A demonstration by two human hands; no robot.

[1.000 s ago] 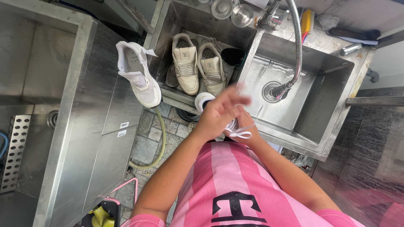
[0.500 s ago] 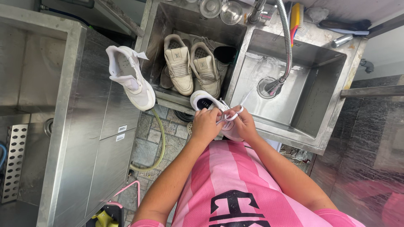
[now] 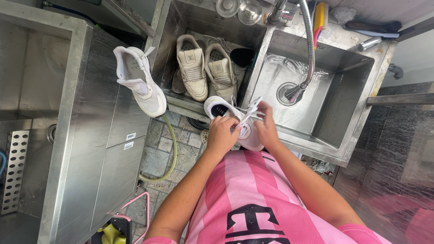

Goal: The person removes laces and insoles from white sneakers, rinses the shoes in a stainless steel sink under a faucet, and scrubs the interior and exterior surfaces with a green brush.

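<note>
A white sneaker (image 3: 219, 108) rests on the front rim of the steel sink unit, close to my body. My left hand (image 3: 221, 134) presses on the shoe's near side and pinches its white lace (image 3: 250, 112). My right hand (image 3: 267, 126) grips the other part of the lace and pulls it up and to the right, so the lace stands taut above the shoe. A matching white sneaker (image 3: 138, 80) lies on its side on the steel counter (image 3: 104, 117) to the left.
A pair of beige sneakers (image 3: 205, 70) lies in the left sink basin (image 3: 168, 54). The right basin (image 3: 343, 104) is wet, with a flexible hose tap (image 3: 308, 45) hanging into it. Brushes and glass lids sit along the back ledge. A green hose runs across the stone floor.
My hands first came together on the shoe, then my right hand pulled the lace up and outward. The lace loop that hung near my wrists is now drawn taut over the shoe.
</note>
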